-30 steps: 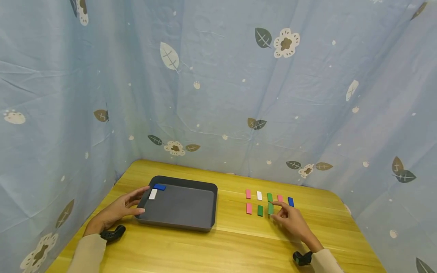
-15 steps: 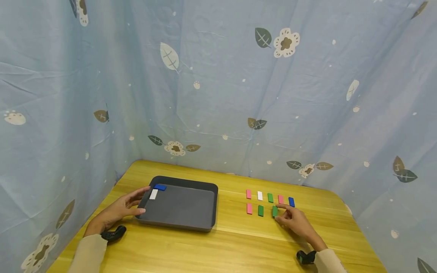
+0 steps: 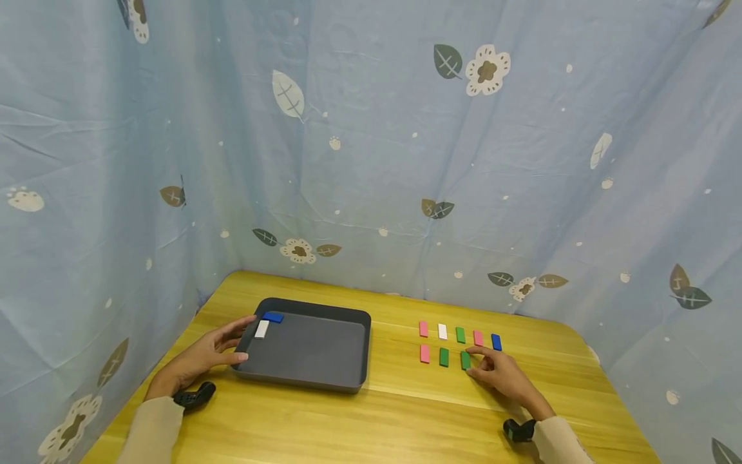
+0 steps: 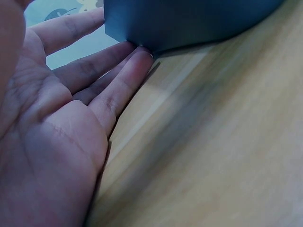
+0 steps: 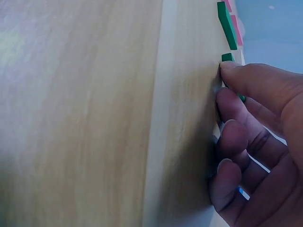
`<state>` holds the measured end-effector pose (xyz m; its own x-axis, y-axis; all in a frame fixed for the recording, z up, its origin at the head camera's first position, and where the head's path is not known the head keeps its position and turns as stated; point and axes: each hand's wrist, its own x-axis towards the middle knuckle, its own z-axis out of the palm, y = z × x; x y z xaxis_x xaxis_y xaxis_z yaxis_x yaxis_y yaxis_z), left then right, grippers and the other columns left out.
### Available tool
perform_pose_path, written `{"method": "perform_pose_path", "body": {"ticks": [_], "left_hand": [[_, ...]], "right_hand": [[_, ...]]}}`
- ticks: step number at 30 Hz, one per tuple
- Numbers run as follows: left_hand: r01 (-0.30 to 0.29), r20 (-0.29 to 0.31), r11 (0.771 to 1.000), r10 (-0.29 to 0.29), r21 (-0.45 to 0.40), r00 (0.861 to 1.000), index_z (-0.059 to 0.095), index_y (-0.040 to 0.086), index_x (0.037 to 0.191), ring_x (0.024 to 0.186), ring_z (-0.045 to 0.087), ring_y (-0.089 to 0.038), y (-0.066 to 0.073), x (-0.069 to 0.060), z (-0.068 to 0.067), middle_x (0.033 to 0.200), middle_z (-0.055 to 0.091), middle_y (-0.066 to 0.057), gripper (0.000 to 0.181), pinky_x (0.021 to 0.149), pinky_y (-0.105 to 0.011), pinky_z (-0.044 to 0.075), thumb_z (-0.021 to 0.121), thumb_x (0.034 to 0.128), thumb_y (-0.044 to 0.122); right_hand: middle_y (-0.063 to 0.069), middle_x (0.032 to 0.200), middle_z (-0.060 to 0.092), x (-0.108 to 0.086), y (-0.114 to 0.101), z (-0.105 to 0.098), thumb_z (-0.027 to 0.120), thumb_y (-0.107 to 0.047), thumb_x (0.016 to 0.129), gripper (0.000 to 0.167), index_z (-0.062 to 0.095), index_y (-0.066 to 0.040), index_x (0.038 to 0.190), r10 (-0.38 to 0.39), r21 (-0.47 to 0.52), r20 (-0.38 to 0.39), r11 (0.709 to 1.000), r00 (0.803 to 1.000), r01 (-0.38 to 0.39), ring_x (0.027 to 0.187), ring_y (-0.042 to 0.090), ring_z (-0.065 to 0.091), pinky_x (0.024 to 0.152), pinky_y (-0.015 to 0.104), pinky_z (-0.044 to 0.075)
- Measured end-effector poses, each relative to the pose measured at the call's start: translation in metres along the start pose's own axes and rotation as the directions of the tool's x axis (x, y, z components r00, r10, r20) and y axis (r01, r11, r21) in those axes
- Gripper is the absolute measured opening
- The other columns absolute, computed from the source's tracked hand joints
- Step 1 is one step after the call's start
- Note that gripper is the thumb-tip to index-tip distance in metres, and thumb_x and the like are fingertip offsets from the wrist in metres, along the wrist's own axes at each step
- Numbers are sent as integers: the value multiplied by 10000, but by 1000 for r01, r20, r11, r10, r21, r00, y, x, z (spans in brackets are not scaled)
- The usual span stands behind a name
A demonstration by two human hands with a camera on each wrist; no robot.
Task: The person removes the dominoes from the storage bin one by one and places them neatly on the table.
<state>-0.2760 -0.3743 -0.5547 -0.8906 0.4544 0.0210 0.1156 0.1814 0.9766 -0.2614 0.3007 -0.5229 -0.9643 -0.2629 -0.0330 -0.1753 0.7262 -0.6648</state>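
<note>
In the head view my right hand (image 3: 501, 376) pinches a flat green rectangular block (image 3: 466, 360) between thumb and index finger, at the right end of the near row. The right wrist view shows the thumb over this green block (image 5: 227, 57), with the other fingers curled low at the table. My left hand (image 3: 199, 354) rests against the left side of a dark grey tray (image 3: 369, 341). Its fairly straight fingers touch the wall of the tray (image 4: 175, 23) in the left wrist view. A blue block (image 3: 273, 317) and a white block (image 3: 262, 329) lie in the tray's far left corner.
Left of the held block lie another green block (image 3: 444, 357) and a pink one (image 3: 425, 354). The far row has pink (image 3: 424, 329), white (image 3: 443, 332), green (image 3: 460, 335), pink (image 3: 478, 338) and blue (image 3: 496, 341) blocks. A patterned curtain (image 3: 371, 161) surrounds the wooden table (image 3: 324, 419).
My right hand has shifted the green block a little to the right, away from the other green block, and it now stands in line with the near row. The left hand stays at the tray.
</note>
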Motion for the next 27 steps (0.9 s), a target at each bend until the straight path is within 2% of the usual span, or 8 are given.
{"method": "perform_pose_path", "body": {"ticks": [3,9,14,21,27], "left_hand": [[2,-4,1000,-2,0,1000,251,176,1649,1459,226,-525,0,-1,0,1680,149,-188,789,1029,-508,460,685,996,88],[6,-5,1000,-6,6,1000,247,187,1651,1465,221,-519,0,-1,0,1683,148,-178,787,1041,-540,447,680,1001,94],[11,-10,1000,-11,6,1000,241,182,1653,1467,218,-516,2,-2,0,1684,147,-177,797,1047,-559,436,687,997,98],[17,-11,1000,-17,-2,1000,233,175,1654,1470,210,-522,4,-2,0,1684,133,-183,804,1044,-501,459,691,996,105],[14,-5,1000,-14,-4,1000,236,181,1653,1472,212,-520,2,-1,0,1684,135,-181,798,1042,-494,463,687,999,102]], "right_hand": [[22,738,647,0,-3,0,754,-227,960,500,609,-13,1388,-13,0,9,1000,1000,13,550,142,523,529,271,444],[36,762,656,-2,-6,-1,754,-221,960,529,585,-7,1414,8,32,23,999,1000,-9,574,155,539,535,276,457],[48,792,665,-2,-9,-3,759,-223,957,560,563,-6,1435,23,67,6,997,1000,-24,615,171,564,547,283,478],[71,818,669,8,-24,-7,738,-195,973,528,563,7,1429,-41,25,-46,999,998,42,631,186,565,569,277,465],[86,856,681,21,-41,-7,743,-205,972,503,590,-53,1426,-61,3,-73,998,995,61,638,171,558,572,288,470]]}}
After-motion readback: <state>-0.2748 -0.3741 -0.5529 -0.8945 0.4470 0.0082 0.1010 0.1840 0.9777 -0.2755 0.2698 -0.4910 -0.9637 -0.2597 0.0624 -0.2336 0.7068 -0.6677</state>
